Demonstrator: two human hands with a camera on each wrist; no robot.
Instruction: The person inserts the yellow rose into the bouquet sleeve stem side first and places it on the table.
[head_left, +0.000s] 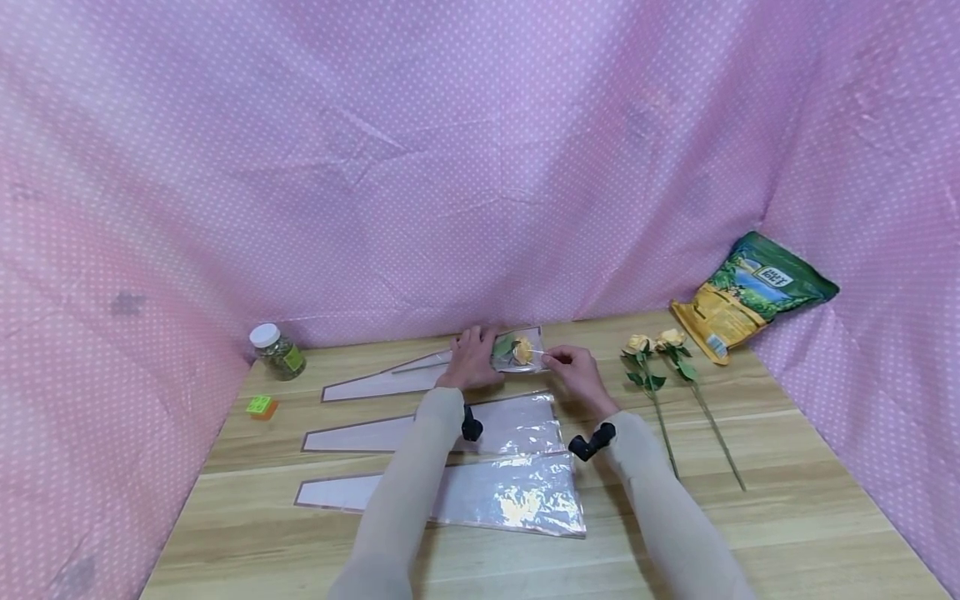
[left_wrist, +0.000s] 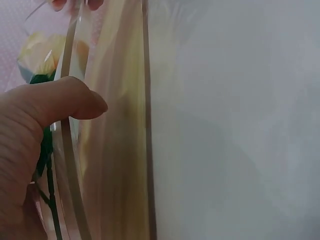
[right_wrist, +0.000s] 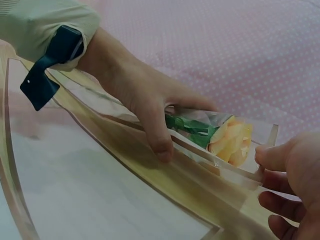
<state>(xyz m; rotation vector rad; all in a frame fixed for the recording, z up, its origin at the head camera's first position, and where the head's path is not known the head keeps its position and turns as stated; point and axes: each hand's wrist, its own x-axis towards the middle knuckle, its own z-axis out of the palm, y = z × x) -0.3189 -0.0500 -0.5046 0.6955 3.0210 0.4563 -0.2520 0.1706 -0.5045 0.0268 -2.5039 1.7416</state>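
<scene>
A yellow artificial rose lies inside a clear tapered flower sleeve with a dark border, the farthest of three sleeves. My left hand grips this sleeve below the bloom, its thumb on the near edge and its fingers on the far side. At the wide end, my right hand pinches the sleeve's edge between thumb and index finger, beside the bloom. The stem runs left within the sleeve, partly hidden by the left hand. In the left wrist view, green leaves show under the thumb.
Two more sleeves, a middle one and a near one, lie under the forearms. Two loose roses lie at right. Behind them leans a green and yellow bag. A lidded jar and a small block stand left.
</scene>
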